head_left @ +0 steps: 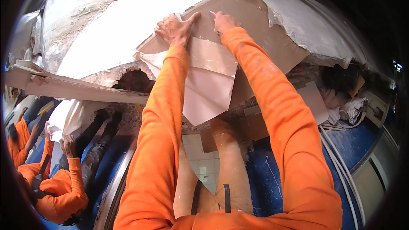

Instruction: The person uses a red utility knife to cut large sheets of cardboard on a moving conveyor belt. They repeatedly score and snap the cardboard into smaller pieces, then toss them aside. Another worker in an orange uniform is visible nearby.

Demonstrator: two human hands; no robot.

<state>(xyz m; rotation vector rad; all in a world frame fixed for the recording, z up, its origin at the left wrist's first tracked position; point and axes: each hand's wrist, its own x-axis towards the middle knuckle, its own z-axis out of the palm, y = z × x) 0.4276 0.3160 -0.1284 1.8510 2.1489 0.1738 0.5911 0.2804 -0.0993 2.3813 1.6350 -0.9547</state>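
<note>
A torn grey-brown sheet of board (251, 21) lies against the white plastered surface, its edges ragged. My left hand (174, 30) presses on the sheet's upper left edge, fingers spread and thumb pointing right. To the right of it, my right hand (226, 23) is closed around a slim tool with a pinkish-red tip (212, 13); most of it is hidden in the fingers, so its kind does not show. Below my hands, a lighter folded flap of the board (209, 87) hangs down between my forearms.
A long broken board strip (81, 86) juts in from the left, beside a dark hole (134, 81). Two people in orange are at the left; the nearer one (64, 187) grips a white sheet (70, 117). White cables (341, 166) run over the blue surface (362, 142) at right.
</note>
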